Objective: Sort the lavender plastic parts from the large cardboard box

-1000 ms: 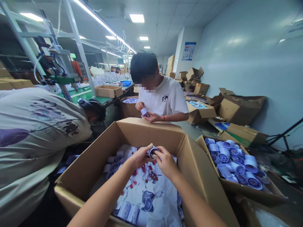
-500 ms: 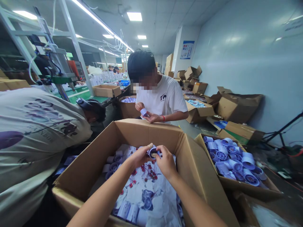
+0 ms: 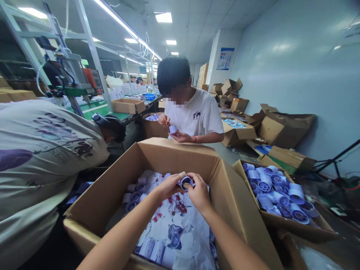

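Note:
Above the open carton (image 3: 84, 202), my left hand (image 3: 170, 186) is closed around a lavender plastic cylindrical housing (image 3: 182, 184). Its open end faces up toward me. My right hand (image 3: 199, 192) grips the same housing at its right rim, with a fingertip at or inside the opening; any small part in there is hard to make out. Below my hands, small red parts with thin wires (image 3: 178, 205) lie on white sheeting (image 3: 160, 228). More lavender housings (image 3: 146, 247) stand along the carton's near side, and others (image 3: 135, 196) are grouped at the left.
Across the carton a person (image 3: 194, 116) holds a similar housing (image 3: 172, 129). Another person (image 3: 47, 150) bends over at the left. A second carton (image 3: 323, 223) full of housings stands at right. A press-like machine (image 3: 66, 67) and bench (image 3: 98, 108) are at back left.
The view has shifted slightly. Both my hands stay on the housing, whose opening now shows a little more. The person opposite has tilted their housing and moved a hand slightly.

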`<state>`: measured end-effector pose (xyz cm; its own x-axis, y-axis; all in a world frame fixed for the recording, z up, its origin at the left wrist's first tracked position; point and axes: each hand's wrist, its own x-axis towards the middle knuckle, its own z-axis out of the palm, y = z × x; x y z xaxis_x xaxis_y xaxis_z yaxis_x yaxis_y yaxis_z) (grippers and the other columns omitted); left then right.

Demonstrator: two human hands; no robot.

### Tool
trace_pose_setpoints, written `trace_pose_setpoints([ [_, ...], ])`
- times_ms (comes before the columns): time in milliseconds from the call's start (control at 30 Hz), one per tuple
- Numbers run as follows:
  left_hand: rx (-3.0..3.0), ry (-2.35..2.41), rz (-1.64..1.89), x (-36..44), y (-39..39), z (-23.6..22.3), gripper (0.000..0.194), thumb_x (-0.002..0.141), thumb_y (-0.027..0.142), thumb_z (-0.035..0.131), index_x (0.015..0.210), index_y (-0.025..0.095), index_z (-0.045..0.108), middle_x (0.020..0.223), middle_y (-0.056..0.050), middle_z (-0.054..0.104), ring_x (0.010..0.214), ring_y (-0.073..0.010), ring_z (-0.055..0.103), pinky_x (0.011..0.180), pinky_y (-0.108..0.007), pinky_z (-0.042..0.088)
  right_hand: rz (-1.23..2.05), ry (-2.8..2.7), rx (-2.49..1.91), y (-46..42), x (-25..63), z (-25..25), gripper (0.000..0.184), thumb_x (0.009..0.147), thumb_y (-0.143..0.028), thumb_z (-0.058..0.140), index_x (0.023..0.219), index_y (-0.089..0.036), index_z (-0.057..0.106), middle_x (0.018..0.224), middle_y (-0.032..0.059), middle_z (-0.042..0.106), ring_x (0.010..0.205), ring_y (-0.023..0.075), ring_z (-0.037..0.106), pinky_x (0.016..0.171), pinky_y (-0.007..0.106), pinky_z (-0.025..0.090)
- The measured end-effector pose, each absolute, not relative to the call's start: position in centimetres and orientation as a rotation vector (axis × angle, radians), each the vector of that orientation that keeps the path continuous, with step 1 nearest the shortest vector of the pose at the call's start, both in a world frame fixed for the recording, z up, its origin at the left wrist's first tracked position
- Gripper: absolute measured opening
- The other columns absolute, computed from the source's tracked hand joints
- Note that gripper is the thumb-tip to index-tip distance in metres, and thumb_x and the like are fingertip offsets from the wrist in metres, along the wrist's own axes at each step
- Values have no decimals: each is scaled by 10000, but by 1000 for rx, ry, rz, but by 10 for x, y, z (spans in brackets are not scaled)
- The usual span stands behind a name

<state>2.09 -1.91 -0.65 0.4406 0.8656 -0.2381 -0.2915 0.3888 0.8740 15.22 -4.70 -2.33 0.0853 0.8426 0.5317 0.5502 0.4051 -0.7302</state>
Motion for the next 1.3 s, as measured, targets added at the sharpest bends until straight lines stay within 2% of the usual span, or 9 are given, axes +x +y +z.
trace_pose_setpoints([
  [200,878,811,911,29,-22,-9,328,714,434,716,822,130,658,714,-15,600,584,-95,540,535,-194,454,350,-1573,-1259,-45,151,-33,470,656,-13,443,1027,-220,644,985,76,656,918,222,611,832,359,496],
  [367,884,814,880,32,-23,-8,390,680,460,737,862,123,662,739,-29,604,664,-124,566,603,-235,507,455,-1602,-1256,-40,160,-29,350,722,-79,478,983,-199,678,972,89,679,895,225,631,820,367,509],
  [567,899,817,856,28,-21,-11,370,696,413,732,924,128,667,807,-62,649,698,-145,596,606,-238,509,425,-1686,-1264,-40,162,-27,456,658,3,429,978,-212,673,951,67,660,877,204,624,806,337,505],
  [700,928,828,857,28,-21,-11,355,698,430,725,881,130,676,818,-69,659,735,-167,614,595,-238,511,403,-1694,-1267,-43,159,-28,493,640,24,423,991,-223,666,947,55,645,871,196,617,804,324,497],
  [867,933,870,854,30,-20,-10,351,695,430,728,864,126,682,759,-55,649,649,-133,583,575,-236,510,519,-1626,-1279,-41,163,-21,396,632,-2,485,902,-212,685,872,43,655,830,200,621,768,325,491],
  [1100,947,895,861,33,-23,-7,360,667,428,750,834,117,681,720,-41,614,628,-122,564,546,-225,495,675,-1511,-1338,-40,165,-16,286,613,-56,560,812,-203,706,771,21,635,739,192,604,682,304,459],
  [1300,883,902,905,34,-29,-5,319,667,404,761,775,121,661,690,-23,591,619,-102,539,550,-200,491,776,-1304,-1316,-39,156,-27,261,596,-107,600,818,-188,708,808,31,651,793,203,617,724,316,475],
])
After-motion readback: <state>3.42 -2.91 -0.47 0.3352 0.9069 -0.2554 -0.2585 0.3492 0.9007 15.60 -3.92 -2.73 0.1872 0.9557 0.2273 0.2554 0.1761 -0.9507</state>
